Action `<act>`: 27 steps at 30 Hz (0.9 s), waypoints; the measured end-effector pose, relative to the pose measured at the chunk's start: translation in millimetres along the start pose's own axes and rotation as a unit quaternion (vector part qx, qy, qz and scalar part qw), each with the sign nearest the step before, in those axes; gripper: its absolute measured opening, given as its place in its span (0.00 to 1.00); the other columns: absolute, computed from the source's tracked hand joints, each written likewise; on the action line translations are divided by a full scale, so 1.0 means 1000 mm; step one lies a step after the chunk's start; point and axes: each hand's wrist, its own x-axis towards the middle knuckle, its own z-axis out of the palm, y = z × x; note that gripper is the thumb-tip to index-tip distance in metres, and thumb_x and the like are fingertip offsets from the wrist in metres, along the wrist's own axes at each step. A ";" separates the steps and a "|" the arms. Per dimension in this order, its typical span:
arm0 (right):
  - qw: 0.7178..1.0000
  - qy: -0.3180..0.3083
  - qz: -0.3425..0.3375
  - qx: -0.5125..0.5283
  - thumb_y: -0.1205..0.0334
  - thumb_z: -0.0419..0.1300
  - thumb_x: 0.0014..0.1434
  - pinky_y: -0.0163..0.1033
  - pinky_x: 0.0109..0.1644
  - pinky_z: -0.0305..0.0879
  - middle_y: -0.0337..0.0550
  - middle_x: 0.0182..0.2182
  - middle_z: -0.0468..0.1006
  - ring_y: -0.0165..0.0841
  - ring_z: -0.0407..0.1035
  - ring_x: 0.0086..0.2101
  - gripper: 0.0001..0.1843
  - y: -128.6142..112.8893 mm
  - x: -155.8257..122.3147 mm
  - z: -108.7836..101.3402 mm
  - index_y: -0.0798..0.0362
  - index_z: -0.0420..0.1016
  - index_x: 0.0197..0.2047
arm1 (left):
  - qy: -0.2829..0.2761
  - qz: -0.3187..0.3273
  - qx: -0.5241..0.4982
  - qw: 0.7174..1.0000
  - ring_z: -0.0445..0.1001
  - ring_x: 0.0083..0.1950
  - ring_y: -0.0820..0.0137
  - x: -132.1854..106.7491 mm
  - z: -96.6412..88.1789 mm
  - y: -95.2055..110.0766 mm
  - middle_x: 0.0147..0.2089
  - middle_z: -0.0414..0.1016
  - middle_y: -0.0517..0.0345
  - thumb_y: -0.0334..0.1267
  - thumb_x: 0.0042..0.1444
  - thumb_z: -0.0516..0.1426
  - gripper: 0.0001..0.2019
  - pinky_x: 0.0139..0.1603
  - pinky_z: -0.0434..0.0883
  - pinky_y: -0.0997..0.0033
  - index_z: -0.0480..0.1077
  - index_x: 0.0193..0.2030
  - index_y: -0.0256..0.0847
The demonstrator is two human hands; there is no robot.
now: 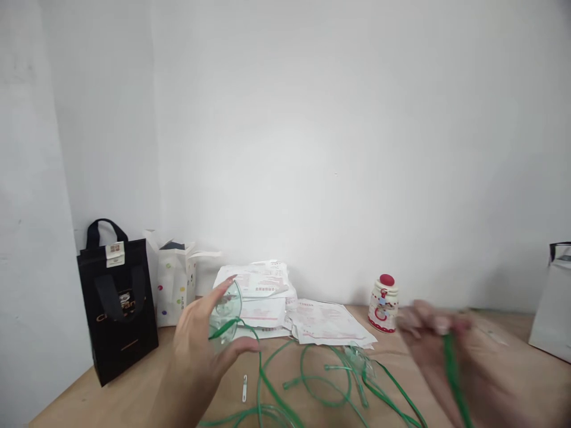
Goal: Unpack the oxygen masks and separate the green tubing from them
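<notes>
My left hand point(198, 342) is curled round a clear, green-tinted oxygen mask point(228, 306), thumb and fingers on its sides. A green elastic strap point(279, 395) hangs from this mask down to the table. Off to the right, my right hand point(439, 336) is blurred by motion and pinches a green strap point(452, 368) that droops out of the bottom of the view. Between the hands, a second clear mask point(357, 355) lies on the table, with coiled green tubing point(325, 404) around it.
White printed packets point(325, 324) lie stacked against the wall. A black bag point(122, 321) and a dotted white bag point(173, 285) stand at left. Near my right hand is a jar with a red lid point(383, 303). A small white hooked piece point(244, 388) lies in front.
</notes>
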 end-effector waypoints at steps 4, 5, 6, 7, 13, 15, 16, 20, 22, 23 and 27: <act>0.970 -0.126 0.190 0.086 0.50 0.63 0.49 0.32 0.19 0.55 0.34 0.15 0.61 0.23 0.54 0.17 0.14 0.028 -0.020 0.046 0.53 0.75 0.28 | 0.012 0.109 -0.029 0.994 0.71 0.51 0.58 0.004 -0.004 0.019 0.51 0.72 0.45 0.55 0.45 0.59 0.40 0.48 0.71 0.59 0.52 0.62 0.42; 0.957 -0.147 0.227 0.105 0.51 0.63 0.50 0.29 0.17 0.47 0.30 0.14 0.57 0.20 0.46 0.15 0.14 0.036 -0.025 0.057 0.54 0.74 0.30 | 0.017 0.140 -0.031 0.990 0.72 0.51 0.58 0.006 -0.006 0.023 0.51 0.72 0.44 0.56 0.45 0.59 0.40 0.47 0.71 0.60 0.52 0.62 0.40; 0.948 -0.162 0.248 0.115 0.51 0.63 0.50 0.28 0.16 0.41 0.28 0.13 0.54 0.19 0.42 0.14 0.15 0.043 -0.030 0.066 0.56 0.74 0.32 | 0.018 0.166 -0.032 0.985 0.73 0.50 0.59 0.007 -0.008 0.026 0.50 0.73 0.42 0.56 0.45 0.59 0.40 0.46 0.71 0.61 0.53 0.61 0.38; 0.941 -0.175 0.263 0.121 0.50 0.64 0.49 0.27 0.16 0.37 0.26 0.13 0.51 0.18 0.39 0.14 0.17 0.049 -0.034 0.073 0.57 0.74 0.33 | 0.013 0.186 -0.036 0.982 0.73 0.50 0.59 0.008 -0.010 0.030 0.50 0.73 0.41 0.55 0.45 0.59 0.40 0.46 0.71 0.62 0.54 0.61 0.37; 0.942 -0.196 0.259 0.080 0.48 0.68 0.42 0.28 0.18 0.39 0.26 0.13 0.56 0.18 0.45 0.14 0.20 0.067 -0.052 0.085 0.56 0.71 0.31 | 0.004 0.159 -0.127 0.979 0.70 0.55 0.58 -0.001 -0.010 0.049 0.53 0.71 0.41 0.47 0.54 0.56 0.29 0.48 0.72 0.60 0.55 0.60 0.39; 0.954 -0.171 0.237 0.067 0.48 0.68 0.41 0.29 0.19 0.41 0.27 0.14 0.56 0.19 0.46 0.15 0.20 0.068 -0.054 0.084 0.55 0.68 0.26 | 0.016 0.140 -0.147 0.979 0.71 0.54 0.59 -0.005 -0.005 0.055 0.53 0.72 0.44 0.48 0.55 0.55 0.26 0.49 0.70 0.59 0.58 0.59 0.42; 0.962 -0.155 0.219 0.053 0.48 0.67 0.42 0.29 0.19 0.42 0.27 0.15 0.56 0.20 0.47 0.16 0.19 0.068 -0.054 0.084 0.54 0.67 0.25 | 0.007 0.120 -0.155 0.981 0.71 0.53 0.59 -0.006 -0.003 0.057 0.53 0.72 0.45 0.48 0.56 0.55 0.25 0.50 0.70 0.59 0.58 0.59 0.44; 0.983 -0.123 0.054 -0.123 0.55 0.63 0.49 0.31 0.25 0.53 0.34 0.19 0.63 0.25 0.56 0.21 0.13 0.059 -0.050 0.078 0.54 0.69 0.22 | -0.051 0.000 -0.184 0.982 0.74 0.49 0.60 -0.010 0.001 0.065 0.50 0.74 0.49 0.45 0.59 0.51 0.23 0.45 0.74 0.61 0.55 0.61 0.48; 0.961 -0.153 -0.071 -0.218 0.62 0.59 0.54 0.33 0.28 0.56 0.37 0.21 0.65 0.29 0.60 0.24 0.09 0.054 -0.048 0.073 0.52 0.72 0.23 | -0.064 -0.043 -0.185 0.980 0.76 0.45 0.63 -0.012 0.001 0.066 0.46 0.76 0.50 0.42 0.61 0.49 0.22 0.41 0.75 0.66 0.54 0.61 0.46; 0.942 -0.175 -0.128 -0.254 0.65 0.56 0.55 0.33 0.28 0.56 0.38 0.21 0.65 0.30 0.60 0.25 0.09 0.051 -0.047 0.070 0.52 0.74 0.25 | -0.072 -0.055 -0.186 0.978 0.76 0.44 0.65 -0.013 0.001 0.066 0.44 0.76 0.51 0.40 0.61 0.48 0.19 0.40 0.75 0.69 0.57 0.60 0.46; 0.848 -0.252 -0.285 -0.369 0.71 0.50 0.57 0.33 0.28 0.56 0.39 0.22 0.64 0.31 0.61 0.26 0.12 0.047 -0.043 0.055 0.51 0.74 0.34 | -0.127 -0.041 -0.205 0.970 0.75 0.46 0.71 -0.015 -0.001 0.064 0.45 0.75 0.57 0.37 0.61 0.47 0.12 0.45 0.73 0.76 0.66 0.49 0.47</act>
